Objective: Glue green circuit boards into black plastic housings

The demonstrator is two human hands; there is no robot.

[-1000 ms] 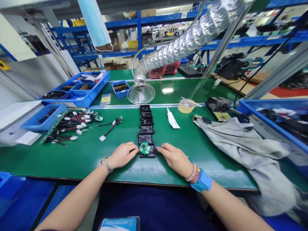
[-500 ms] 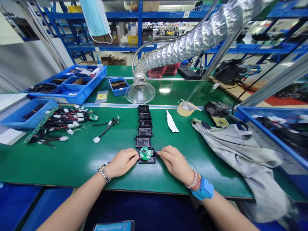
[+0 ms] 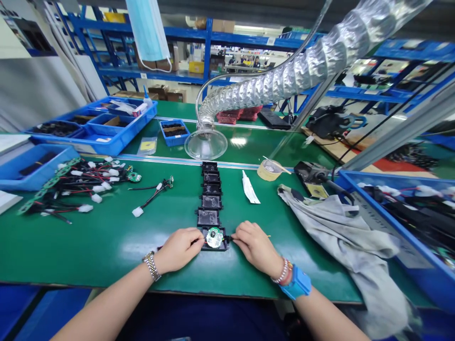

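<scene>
A small green circuit board [image 3: 214, 238] rests in the nearest black plastic case [image 3: 217, 248], tilted a little, with thin wires running to both sides. My left hand [image 3: 182, 249] is closed in a pinch at the case's left end, on wires that mostly vanish under the fingers. At the right end, my right hand [image 3: 255, 247] pinches a black cable [image 3: 229, 238]; a thin yellowish wire tip [image 3: 269, 236] shows beyond that hand. Several more open black cases [image 3: 209, 217] line up behind the nearest one, away from me.
A white tube [image 3: 250, 187] and a tape roll [image 3: 269, 171] with a stick lie right of the cases. Wired boards [image 3: 95, 182] are piled left. A grey cloth [image 3: 330, 227] and blue bin [image 3: 391, 237] occupy the right. The fume duct's clear hood [image 3: 205, 144] hangs behind.
The view has tilted and shifted slightly, so the bench sits lower in the picture. Both hands stay at the two ends of the case; the circuit board lies at a slightly different angle.
</scene>
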